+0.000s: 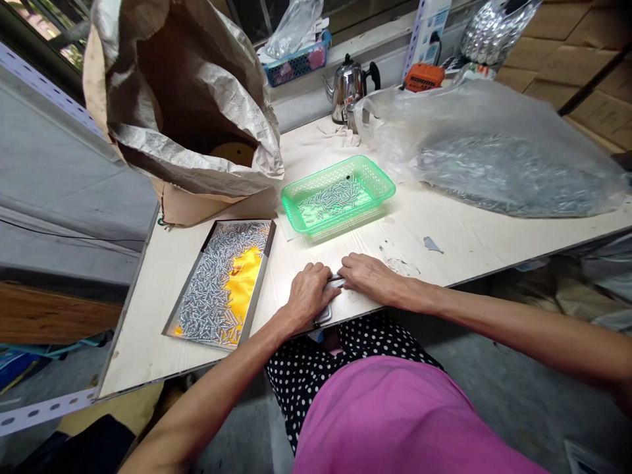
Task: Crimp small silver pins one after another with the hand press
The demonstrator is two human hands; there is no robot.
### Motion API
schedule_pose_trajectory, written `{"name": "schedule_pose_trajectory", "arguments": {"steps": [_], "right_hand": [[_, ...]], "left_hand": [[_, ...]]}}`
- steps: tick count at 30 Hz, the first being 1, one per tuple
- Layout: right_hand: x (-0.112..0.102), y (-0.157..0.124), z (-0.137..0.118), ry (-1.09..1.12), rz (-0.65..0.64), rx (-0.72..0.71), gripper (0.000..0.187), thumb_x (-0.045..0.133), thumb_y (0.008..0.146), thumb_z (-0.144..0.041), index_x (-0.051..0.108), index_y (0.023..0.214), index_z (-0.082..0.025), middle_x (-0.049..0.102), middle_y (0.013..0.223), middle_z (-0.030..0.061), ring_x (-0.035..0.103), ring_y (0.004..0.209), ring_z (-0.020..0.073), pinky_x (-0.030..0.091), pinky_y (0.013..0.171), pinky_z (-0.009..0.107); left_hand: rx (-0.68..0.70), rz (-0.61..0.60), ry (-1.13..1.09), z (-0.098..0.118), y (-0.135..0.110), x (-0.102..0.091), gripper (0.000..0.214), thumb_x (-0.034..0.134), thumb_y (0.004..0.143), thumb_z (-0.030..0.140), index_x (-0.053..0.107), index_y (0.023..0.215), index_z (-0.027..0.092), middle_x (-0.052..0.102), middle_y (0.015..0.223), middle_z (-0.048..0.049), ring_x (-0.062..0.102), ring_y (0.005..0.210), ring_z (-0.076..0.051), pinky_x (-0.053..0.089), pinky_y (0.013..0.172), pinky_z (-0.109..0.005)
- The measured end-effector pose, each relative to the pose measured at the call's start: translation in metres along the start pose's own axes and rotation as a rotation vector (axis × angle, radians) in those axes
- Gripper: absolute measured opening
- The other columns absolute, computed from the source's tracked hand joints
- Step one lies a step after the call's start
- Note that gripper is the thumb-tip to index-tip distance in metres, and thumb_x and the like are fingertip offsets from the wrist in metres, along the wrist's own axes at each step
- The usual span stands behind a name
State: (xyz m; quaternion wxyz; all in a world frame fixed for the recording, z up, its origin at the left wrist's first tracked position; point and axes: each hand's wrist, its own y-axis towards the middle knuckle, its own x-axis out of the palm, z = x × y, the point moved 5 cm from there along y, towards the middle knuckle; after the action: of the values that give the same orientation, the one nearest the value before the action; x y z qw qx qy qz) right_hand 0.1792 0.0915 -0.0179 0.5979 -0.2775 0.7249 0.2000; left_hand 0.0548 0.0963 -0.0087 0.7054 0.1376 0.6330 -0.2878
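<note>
At the front edge of the table, my left hand (pixel 310 293) and my right hand (pixel 369 278) meet over a small grey metal piece (pixel 336 284). Fingers of both hands are closed on its two ends; much of it is hidden beneath them. A flat grey part (pixel 324 315) shows below my left hand at the edge, and I cannot tell whether it belongs to the same piece. To the left lies a shallow tray (pixel 254 309) of small silvery pins or screws over a yellow lining. Beyond my hands stands a green plastic basket (pixel 316 227) with more of these small metal parts.
A large open woven sack (pixel 197 187) stands at the back left. A clear plastic bag (pixel 494 151) of metal parts covers the right side. Behind are a steel kettle (pixel 344 89), an orange battery-like block (pixel 423 78), a blue basket (pixel 299 62) and cardboard boxes (pixel 567 62).
</note>
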Motion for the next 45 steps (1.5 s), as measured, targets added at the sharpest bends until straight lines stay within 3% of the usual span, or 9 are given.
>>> {"name": "schedule_pose_trajectory", "arguments": {"steps": [7,11,13,20,25,28,32,35,45], "right_hand": [[-0.005,0.006,0.008,0.013,0.051,-0.064,0.014,0.060,0.091,-0.024,0.065,0.098,-0.013,0.061,0.096,0.0103,0.053,0.092,0.0227,0.040,0.080,0.033],[-0.010,0.010,0.025,0.034,-0.009,-0.112,0.055,0.072,0.079,-0.052,0.062,0.114,-0.010,0.059,0.106,0.0149,0.052,0.094,0.0271,0.041,0.079,0.036],[-0.011,0.012,0.032,0.060,-0.061,-0.154,0.061,0.066,0.080,-0.059,0.063,0.116,-0.010,0.059,0.106,0.0161,0.053,0.092,0.0273,0.041,0.078,0.036],[-0.008,0.021,0.040,0.041,0.064,-0.030,0.019,0.055,0.094,-0.025,0.068,0.100,-0.012,0.063,0.100,0.0126,0.054,0.090,0.0230,0.035,0.078,0.033],[-0.014,0.047,0.044,0.032,0.126,0.015,0.015,0.056,0.093,-0.023,0.067,0.089,-0.014,0.066,0.094,0.0098,0.052,0.090,0.0222,0.032,0.078,0.032],[-0.022,0.055,0.020,-0.024,0.122,-0.051,0.014,0.057,0.093,-0.022,0.069,0.092,-0.015,0.066,0.098,0.0106,0.051,0.093,0.0232,0.031,0.078,0.034],[-0.019,0.056,-0.051,-0.039,0.031,-0.463,0.009,0.064,0.089,-0.028,0.072,0.089,-0.023,0.064,0.098,0.0063,0.047,0.095,0.0228,0.030,0.073,0.033],[-0.009,0.061,-0.083,-0.126,-0.025,-0.612,0.007,0.069,0.085,-0.025,0.071,0.078,-0.023,0.063,0.094,0.0061,0.046,0.092,0.0231,0.029,0.070,0.034],[-0.002,0.056,-0.098,-0.063,0.055,-0.776,0.009,0.065,0.087,-0.019,0.064,0.078,-0.019,0.063,0.087,0.0035,0.049,0.087,0.0201,0.033,0.075,0.034]], "left_hand": [[-0.089,0.045,0.038,0.000,0.000,0.000,0.024,0.064,0.088,0.038,0.062,0.099,0.017,0.063,0.101,-0.0071,0.056,0.099,-0.025,0.050,0.080,-0.035],[-0.127,0.174,0.027,0.006,-0.016,0.005,0.047,0.067,0.086,0.039,0.054,0.123,0.013,0.060,0.119,-0.0141,0.055,0.112,-0.030,0.050,0.092,-0.043],[-0.073,0.249,0.005,0.018,-0.027,0.012,0.046,0.063,0.089,0.032,0.051,0.128,0.011,0.054,0.134,-0.0176,0.049,0.126,-0.032,0.045,0.103,-0.046],[0.098,0.283,-0.136,0.051,-0.049,0.042,0.055,0.050,0.095,0.047,0.041,0.141,0.018,0.046,0.148,-0.0129,0.034,0.142,-0.032,0.033,0.114,-0.055],[0.084,0.264,-0.191,0.052,-0.047,0.040,0.061,0.049,0.092,0.056,0.043,0.139,0.017,0.046,0.148,-0.0138,0.033,0.143,-0.032,0.028,0.116,-0.056],[0.086,0.274,-0.211,0.052,-0.046,0.038,0.065,0.050,0.091,0.058,0.043,0.139,0.015,0.046,0.148,-0.0158,0.032,0.143,-0.032,0.026,0.117,-0.056],[0.072,0.239,-0.254,0.051,-0.046,0.044,0.066,0.055,0.089,0.057,0.047,0.136,0.011,0.054,0.138,-0.0200,0.045,0.133,-0.035,0.035,0.111,-0.055],[0.036,0.211,-0.281,0.049,-0.047,0.053,0.063,0.054,0.089,0.056,0.051,0.133,0.011,0.060,0.131,-0.0201,0.052,0.127,-0.037,0.041,0.105,-0.055],[0.001,0.233,-0.296,0.048,-0.050,0.068,0.066,0.055,0.087,0.061,0.052,0.134,0.015,0.062,0.129,-0.0169,0.052,0.126,-0.038,0.042,0.105,-0.053]]}}
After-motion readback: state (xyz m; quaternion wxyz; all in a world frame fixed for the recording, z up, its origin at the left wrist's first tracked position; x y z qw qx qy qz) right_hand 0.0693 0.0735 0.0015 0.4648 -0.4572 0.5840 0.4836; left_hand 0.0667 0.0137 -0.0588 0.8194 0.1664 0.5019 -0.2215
